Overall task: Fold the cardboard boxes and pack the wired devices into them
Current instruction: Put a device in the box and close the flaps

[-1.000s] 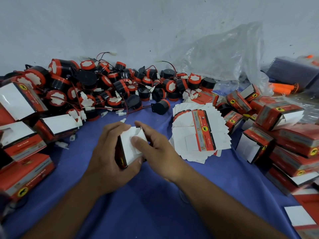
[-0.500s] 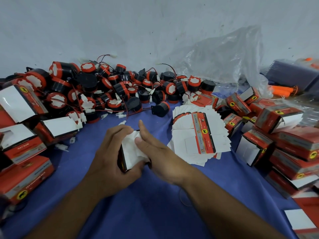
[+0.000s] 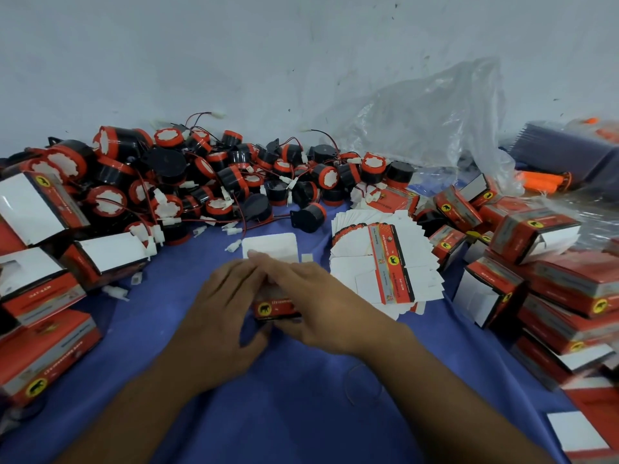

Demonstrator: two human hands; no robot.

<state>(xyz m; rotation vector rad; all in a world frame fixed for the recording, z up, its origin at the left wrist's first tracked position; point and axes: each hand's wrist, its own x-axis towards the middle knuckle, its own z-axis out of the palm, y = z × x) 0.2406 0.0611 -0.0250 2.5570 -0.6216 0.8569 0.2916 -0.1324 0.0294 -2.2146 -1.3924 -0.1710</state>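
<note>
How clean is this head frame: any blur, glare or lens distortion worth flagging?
Head view: flat, even light with only faint shadows on the blue cloth; the left hand and right hand, gripping the box, look slightly motion-soft; wide-angle bending stretches the stacked boxes at the left edge; the plastic bag shows a mild sheen, no harsh glare.

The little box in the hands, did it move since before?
Yes. The box has turned: its white flap now points away toward the pile of wired devices, and it sits nearer the stack of flat boxes.
</note>
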